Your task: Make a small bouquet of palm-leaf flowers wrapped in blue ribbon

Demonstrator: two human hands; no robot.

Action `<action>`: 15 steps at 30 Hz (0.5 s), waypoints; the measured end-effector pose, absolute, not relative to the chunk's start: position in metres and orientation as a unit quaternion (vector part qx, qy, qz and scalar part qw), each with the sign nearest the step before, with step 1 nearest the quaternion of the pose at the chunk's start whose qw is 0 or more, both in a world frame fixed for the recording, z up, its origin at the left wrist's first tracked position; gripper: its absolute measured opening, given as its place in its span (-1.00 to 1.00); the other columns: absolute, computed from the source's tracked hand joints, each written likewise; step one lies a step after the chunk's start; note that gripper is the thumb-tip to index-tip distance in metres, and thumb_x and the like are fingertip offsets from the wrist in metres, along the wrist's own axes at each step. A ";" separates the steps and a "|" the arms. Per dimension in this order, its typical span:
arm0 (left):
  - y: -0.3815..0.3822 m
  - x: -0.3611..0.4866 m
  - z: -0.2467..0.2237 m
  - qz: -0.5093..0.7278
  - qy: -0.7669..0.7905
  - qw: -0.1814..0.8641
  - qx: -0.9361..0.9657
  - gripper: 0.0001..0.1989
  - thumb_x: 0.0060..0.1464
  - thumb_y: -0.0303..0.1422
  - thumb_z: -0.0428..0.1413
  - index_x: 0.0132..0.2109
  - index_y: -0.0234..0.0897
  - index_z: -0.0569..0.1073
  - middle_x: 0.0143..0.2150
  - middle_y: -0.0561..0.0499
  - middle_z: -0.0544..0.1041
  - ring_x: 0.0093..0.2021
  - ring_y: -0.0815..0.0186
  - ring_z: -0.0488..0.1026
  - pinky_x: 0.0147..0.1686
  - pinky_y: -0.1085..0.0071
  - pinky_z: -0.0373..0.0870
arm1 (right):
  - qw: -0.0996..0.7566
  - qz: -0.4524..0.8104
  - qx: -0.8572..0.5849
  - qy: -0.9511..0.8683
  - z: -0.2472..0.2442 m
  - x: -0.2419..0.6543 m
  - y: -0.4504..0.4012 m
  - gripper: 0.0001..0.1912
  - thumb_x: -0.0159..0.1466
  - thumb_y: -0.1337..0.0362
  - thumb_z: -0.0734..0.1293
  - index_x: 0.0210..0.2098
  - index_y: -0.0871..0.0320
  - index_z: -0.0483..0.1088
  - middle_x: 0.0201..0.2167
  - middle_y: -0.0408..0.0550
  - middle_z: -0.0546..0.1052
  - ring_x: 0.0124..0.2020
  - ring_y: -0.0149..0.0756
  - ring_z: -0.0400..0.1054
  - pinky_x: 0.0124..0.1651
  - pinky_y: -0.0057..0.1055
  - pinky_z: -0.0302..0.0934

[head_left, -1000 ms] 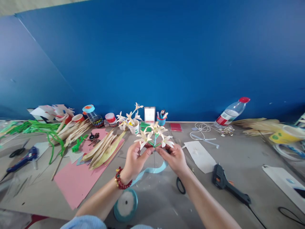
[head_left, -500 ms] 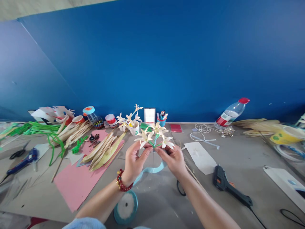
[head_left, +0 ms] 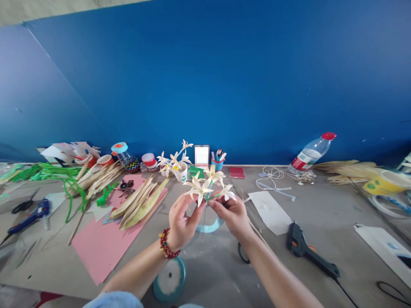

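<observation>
A spray of cream artificial flowers (head_left: 213, 174) on green-wrapped stems is held up in front of me, over the middle of the table. My left hand (head_left: 183, 217) pinches the stems from the left, thumb and fingers closed just below the blossoms. From the right, my right hand (head_left: 233, 216) pinches the same stems, its fingertips close to the left thumb. A light-blue ribbon (head_left: 210, 226) loops below and behind the hands. Its spool (head_left: 169, 280) lies on the table beside my left forearm. The exact grip points are partly hidden by petals.
Dried husks (head_left: 144, 204) lie on pink paper (head_left: 99, 248) at left, near a blue glue gun (head_left: 30, 217). A black glue gun (head_left: 310, 250) and white paper (head_left: 269, 212) lie at right. Along the wall stand a cup of flowers (head_left: 181, 173), a pen holder (head_left: 217, 164) and a tilted bottle (head_left: 313, 152).
The left blossom has turned and shifted slightly right and down as the hands adjust the stems. The ribbon loop now shows less on the left. Both hands keep their pinch.
</observation>
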State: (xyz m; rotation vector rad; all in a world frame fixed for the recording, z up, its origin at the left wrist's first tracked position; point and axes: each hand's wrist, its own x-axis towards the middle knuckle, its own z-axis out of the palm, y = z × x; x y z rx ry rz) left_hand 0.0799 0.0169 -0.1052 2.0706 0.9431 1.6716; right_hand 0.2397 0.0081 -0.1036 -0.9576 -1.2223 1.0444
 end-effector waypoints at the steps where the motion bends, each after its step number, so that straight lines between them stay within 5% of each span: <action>1: 0.017 0.080 -0.106 0.584 0.330 0.146 0.727 -0.92 0.16 -0.46 0.16 -0.18 -0.23 0.50 -0.29 -0.02 0.60 -0.27 0.25 0.53 -0.19 0.33 0.46 | 0.592 0.450 -0.414 -0.525 -0.103 0.239 0.008 -0.62 0.13 -0.04 0.46 -0.47 0.18 0.47 -0.59 -0.16 0.38 -0.62 -0.47 0.07 -0.60 -0.50 -0.01; 15: 0.018 0.075 -0.114 0.574 0.329 0.151 0.734 -0.87 0.14 -0.46 0.16 -0.17 -0.21 0.55 -0.30 -0.04 0.62 -0.29 0.23 0.55 -0.23 0.33 0.49 | 0.572 0.437 -0.425 -0.549 -0.098 0.241 0.003 -0.59 0.15 -0.06 0.45 -0.51 0.18 0.41 -0.63 -0.19 0.30 -0.62 -0.48 0.02 -0.62 -0.50 -0.02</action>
